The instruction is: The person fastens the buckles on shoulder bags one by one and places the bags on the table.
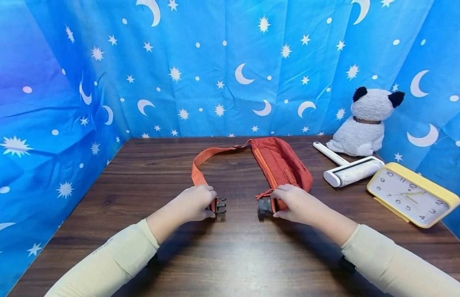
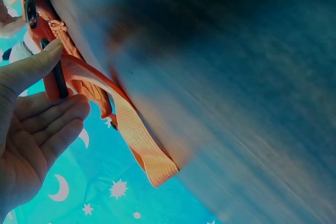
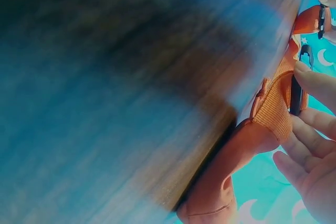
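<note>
A red waist bag point(image 1: 283, 159) lies on the table, its orange strap point(image 1: 205, 156) curving round to the left. My left hand point(image 1: 192, 202) pinches the strap end at the black pronged buckle half point(image 1: 221, 205); the left wrist view has thumb and fingers on either side of that buckle point(image 2: 58, 72). Between thumb and fingers, my right hand point(image 1: 294, 203) holds the black socket half of the buckle point(image 1: 265, 206) by the bag's near end. Both halves face each other across a gap. In the right wrist view the socket half point(image 3: 297, 90) sits at the thumb tip, orange webbing beside it.
On the right of the brown wooden table point(image 1: 148, 165) lies a white lint roller point(image 1: 350, 171). A yellow clock point(image 1: 411, 196) stands nearer the right edge. Behind them sits a white plush toy point(image 1: 367, 121) with black ears. Blue star-and-moon cloth point(image 1: 211, 53) hangs around the table.
</note>
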Motion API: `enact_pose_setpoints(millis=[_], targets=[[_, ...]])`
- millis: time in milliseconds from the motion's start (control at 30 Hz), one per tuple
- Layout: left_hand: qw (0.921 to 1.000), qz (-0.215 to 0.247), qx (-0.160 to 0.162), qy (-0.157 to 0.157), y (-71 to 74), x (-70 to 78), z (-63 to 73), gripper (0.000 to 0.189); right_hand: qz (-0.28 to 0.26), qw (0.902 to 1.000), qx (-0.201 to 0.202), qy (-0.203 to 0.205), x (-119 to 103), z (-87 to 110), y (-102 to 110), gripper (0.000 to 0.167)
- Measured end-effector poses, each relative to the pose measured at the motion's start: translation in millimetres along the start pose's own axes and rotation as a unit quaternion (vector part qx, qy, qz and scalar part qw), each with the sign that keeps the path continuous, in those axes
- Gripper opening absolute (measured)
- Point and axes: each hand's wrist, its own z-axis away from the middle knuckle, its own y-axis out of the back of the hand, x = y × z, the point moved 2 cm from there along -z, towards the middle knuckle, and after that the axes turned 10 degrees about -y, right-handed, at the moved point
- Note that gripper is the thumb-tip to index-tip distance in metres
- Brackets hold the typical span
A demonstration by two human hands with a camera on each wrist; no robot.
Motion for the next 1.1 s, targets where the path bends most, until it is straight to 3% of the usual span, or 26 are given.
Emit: enact_pose_setpoints(millis=[533,767,1100], targets=[[0.9993,-0.009,0.027,-0.024,-0.7,4.5,-9.6,0.026,-0.013,0.999,0.035,0.024,-1,0.1,3,0.035],[0.998,-0.033,0.037,-0.04,2.6,7.3,-15.4,0.027,-0.016,0.9993,0.029,0.014,2,-1.9,3,0.038],[0.9981,-0.046,0.032,-0.023,2.8,9.3,-21.7,0.027,-0.023,0.9983,0.05,0.019,1,-2.2,5,0.038]])
